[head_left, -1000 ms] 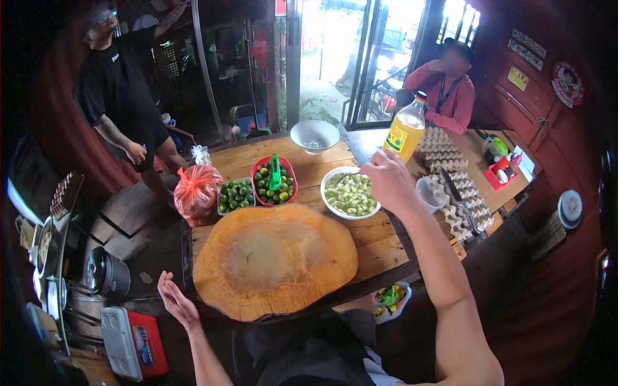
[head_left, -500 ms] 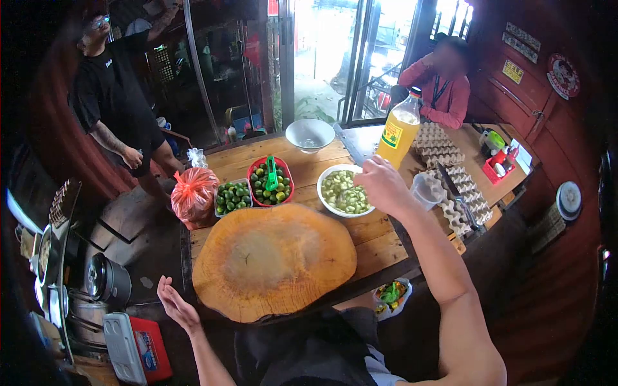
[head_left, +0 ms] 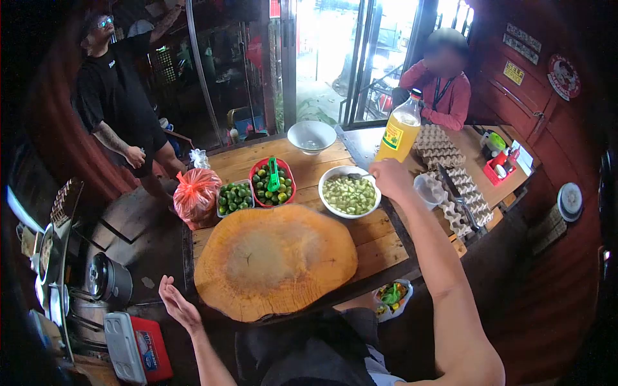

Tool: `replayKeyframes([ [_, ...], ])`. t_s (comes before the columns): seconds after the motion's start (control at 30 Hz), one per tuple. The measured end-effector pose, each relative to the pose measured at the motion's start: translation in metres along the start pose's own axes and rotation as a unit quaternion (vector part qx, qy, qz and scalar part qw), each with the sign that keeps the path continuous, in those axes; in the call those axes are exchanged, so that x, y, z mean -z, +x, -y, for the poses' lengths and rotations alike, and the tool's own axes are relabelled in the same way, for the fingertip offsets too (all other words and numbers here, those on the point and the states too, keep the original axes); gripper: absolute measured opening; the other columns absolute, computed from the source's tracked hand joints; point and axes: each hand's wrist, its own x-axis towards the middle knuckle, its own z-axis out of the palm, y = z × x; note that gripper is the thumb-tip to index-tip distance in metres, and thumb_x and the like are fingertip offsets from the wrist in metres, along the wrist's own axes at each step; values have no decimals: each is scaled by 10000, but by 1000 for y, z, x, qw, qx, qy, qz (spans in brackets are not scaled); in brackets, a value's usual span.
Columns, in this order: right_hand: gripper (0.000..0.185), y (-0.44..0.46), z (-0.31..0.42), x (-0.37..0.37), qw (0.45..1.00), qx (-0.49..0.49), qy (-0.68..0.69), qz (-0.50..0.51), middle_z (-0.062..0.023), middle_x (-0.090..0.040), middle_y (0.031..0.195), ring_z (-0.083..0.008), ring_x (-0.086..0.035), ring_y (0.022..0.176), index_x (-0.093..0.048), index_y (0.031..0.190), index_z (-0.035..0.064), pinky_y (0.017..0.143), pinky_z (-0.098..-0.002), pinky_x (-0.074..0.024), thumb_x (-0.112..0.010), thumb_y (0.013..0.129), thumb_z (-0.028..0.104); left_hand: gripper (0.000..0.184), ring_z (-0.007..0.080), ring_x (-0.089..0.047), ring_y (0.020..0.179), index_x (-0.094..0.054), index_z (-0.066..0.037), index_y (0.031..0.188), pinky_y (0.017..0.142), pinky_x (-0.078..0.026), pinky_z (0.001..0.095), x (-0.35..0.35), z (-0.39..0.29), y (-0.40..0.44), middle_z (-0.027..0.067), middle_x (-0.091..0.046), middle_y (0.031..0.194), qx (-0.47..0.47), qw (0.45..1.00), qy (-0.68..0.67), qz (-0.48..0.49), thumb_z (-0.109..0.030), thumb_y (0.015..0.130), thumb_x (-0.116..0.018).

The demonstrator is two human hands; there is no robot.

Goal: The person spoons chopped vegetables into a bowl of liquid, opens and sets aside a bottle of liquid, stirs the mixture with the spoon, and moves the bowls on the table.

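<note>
My right hand [head_left: 390,180] is closed on the handle of what looks like a metal spoon [head_left: 365,175], at the right rim of a white bowl [head_left: 324,201]. The spoon's far end is hard to make out. Chopped pale-green pieces [head_left: 349,195] in liquid fill the bowl. Just behind that hand stands a large bottle of yellow liquid [head_left: 397,136] with a yellow label. My left hand [head_left: 179,304] is held open, palm inward, off the left front edge of a thick round wooden chopping block [head_left: 277,260], touching nothing.
Green citrus fruits fill a red basket [head_left: 293,186] and a clear tub [head_left: 235,199]. A tied orange bag [head_left: 196,193], a white bowl [head_left: 311,136], egg trays [head_left: 460,193] and a knife [head_left: 452,183] are around. One person [head_left: 119,96] stands left; another [head_left: 444,83] sits across.
My right hand has shifted right, from over the bowl to its right rim, with the spoon lying flatter. More of the chopped pieces shows. My left hand has barely moved.
</note>
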Motion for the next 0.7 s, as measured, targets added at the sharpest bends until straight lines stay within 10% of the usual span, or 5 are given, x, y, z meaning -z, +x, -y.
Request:
replayKeyframes([
  [0.7,202,-74,17,34,970,188,-73,-139,-76,-678,970,-302,-674,1072,-793,994,145,934,-454,-567,-716,843,37,557,239,-593,1321,-568,38,1504,1197,-382,364,0,2,1,180,-660,1408,-1,1000,1,4,-416,1191,-494],
])
